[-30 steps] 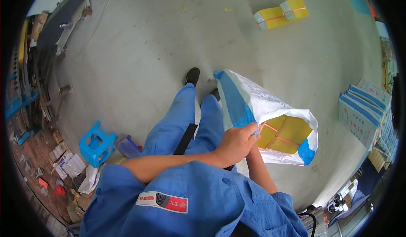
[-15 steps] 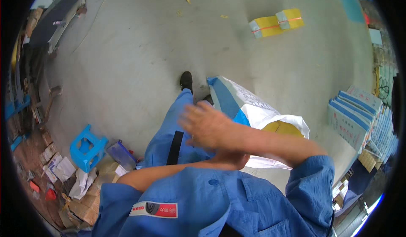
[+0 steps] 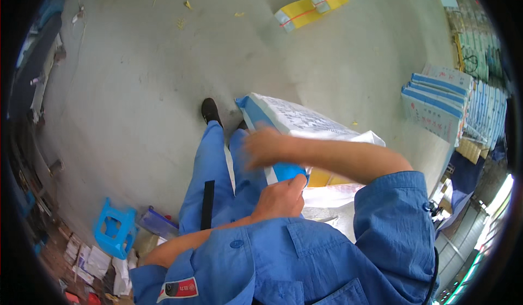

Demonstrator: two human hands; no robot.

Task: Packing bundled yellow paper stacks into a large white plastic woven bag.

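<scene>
A large white and blue sack (image 3: 305,115) leans at my legs with its mouth facing right. Yellow stacked material (image 3: 322,177) shows inside the mouth. Close to my body, my left hand (image 3: 280,199) is closed, its thumb and fingers pinching the blue near edge of the sack's mouth. My right hand (image 3: 265,148) passes above the sack's blue side, the forearm crossing over the opening. Motion smears its fingers, so whether they hold anything is not visible.
Two yellow bundles (image 3: 310,10) tied with red string lie on the floor ahead. Stacked white and blue flat sacks (image 3: 436,106) stand at right. A blue plastic stool (image 3: 115,226), a blue-purple bin (image 3: 158,223) and scattered cardboard and paper (image 3: 87,258) sit at lower left.
My left hand, mostly covered by the right arm before, now shows at the sack's edge. My right hand has moved forward, off the left one. The whole view has shifted.
</scene>
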